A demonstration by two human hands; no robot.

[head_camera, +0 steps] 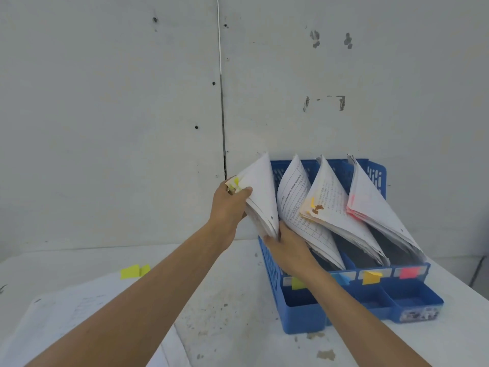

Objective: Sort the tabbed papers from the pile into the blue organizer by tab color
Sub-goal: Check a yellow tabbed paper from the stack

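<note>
Since only the head view is given, every line below is read from it.

Left hand (229,205): curled round the upper corner of the bundle (260,200). The thumb is laid on the front sheet and the fingers are hidden behind.

Right hand (289,251): set just below the other hand, with thumb and fingers closed on the bundle's lower edge.

Bundle: held between both hands. It leans in the leftmost slot of the organizer (304,316), and yellow-green tabs are seen at the left thumb.

Other stacks: three leaning sets stand beyond the right hand, and orange tabs (313,205) and pink tabs (352,207) can be made out.

Pile (66,313): laid flat on the table (238,300) beneath the left forearm, with a yellow tab (133,271) at its far edge.

Handling: the sheets are judged light, thin and floppy, and apt to fan out or slide apart. A hold across the whole thickness near a corner is judged safest, with the bottom edge supported.
</note>
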